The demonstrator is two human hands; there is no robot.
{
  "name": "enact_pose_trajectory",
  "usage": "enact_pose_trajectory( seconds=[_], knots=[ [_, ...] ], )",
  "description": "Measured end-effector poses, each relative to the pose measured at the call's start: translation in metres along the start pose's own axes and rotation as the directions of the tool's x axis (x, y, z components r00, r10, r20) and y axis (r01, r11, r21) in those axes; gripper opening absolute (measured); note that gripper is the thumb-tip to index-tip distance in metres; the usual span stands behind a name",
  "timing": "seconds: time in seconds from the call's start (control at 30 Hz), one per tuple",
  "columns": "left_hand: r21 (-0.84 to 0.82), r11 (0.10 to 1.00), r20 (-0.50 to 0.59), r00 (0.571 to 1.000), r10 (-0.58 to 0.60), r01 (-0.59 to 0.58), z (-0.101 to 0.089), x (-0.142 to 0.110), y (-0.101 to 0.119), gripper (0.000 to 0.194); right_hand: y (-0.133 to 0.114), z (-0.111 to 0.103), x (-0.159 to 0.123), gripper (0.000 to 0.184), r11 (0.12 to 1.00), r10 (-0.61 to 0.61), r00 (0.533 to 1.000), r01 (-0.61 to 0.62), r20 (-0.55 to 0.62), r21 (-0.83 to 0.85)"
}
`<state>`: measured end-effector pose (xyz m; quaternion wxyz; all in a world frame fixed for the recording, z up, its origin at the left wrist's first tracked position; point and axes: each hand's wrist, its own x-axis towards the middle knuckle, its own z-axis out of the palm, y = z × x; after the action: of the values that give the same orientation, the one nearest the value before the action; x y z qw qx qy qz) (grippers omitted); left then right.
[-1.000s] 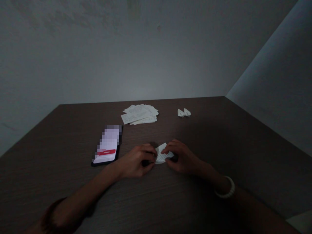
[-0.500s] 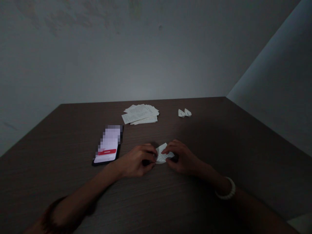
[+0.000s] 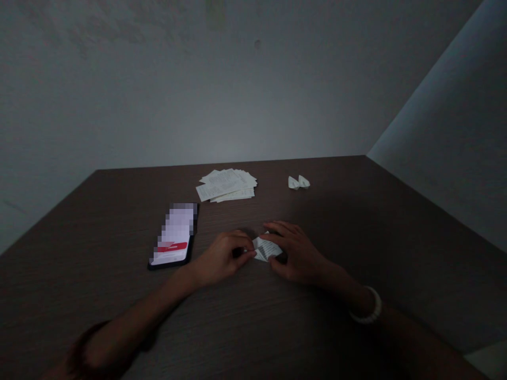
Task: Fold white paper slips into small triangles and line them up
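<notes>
A small piece of printed white paper (image 3: 266, 249), creased and partly folded, lies on the dark table between my two hands. Thumb and fingers of my left hand (image 3: 225, 256) are pinched together at its left edge. From the other side, my right hand (image 3: 295, 252) holds the paper, with the fingers across its upper part and the thumb at its lower right edge. Parts of the paper are hidden under my right fingers.
Beyond my hands lies a fanned pile of printed paper slips (image 3: 227, 184). Two small folded paper pieces (image 3: 298, 182) sit to its right. A phone (image 3: 172, 235) with a lit screen is left of my hands on the brown table (image 3: 237, 338). A wall (image 3: 222, 105) borders the far edge.
The paper shows a new crease and a folded portion on its left side. My right fingers have spread further over it, while my left thumb and fingers have drawn together at its edge.
</notes>
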<state>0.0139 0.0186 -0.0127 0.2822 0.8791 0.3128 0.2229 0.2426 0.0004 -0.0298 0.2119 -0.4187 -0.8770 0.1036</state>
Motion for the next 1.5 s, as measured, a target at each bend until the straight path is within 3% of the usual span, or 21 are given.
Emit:
enact_pose_trajectory(
  seconds=[0.23, 0.63, 1.27, 1.5],
  knots=[
    [0.046, 0.989, -0.144, 0.981, -0.133, 0.14, 0.017, 0.007, -0.001, 0.013, 0.001, -0.001, 0.0, 0.054, 1.0, 0.021, 0.999, -0.02, 0.025, -0.015],
    [0.034, 0.976, -0.219, 0.954, -0.204, 0.216, 0.025, 0.01, 0.0, 0.008, 0.001, -0.003, -0.001, 0.055, 1.0, 0.024, 0.999, -0.024, 0.023, -0.014],
    [0.02, 0.981, -0.207, 0.961, -0.183, 0.191, 0.023, 0.009, 0.002, 0.009, -0.001, -0.002, -0.002, 0.051, 1.0, -0.024, 0.999, 0.023, -0.029, -0.01],
    [0.049, 0.98, -0.187, 0.965, -0.183, 0.195, 0.013, 0.009, -0.003, 0.012, -0.004, -0.004, -0.002, 0.046, 0.998, -0.034, 0.997, 0.031, -0.064, -0.048]
  ],
)
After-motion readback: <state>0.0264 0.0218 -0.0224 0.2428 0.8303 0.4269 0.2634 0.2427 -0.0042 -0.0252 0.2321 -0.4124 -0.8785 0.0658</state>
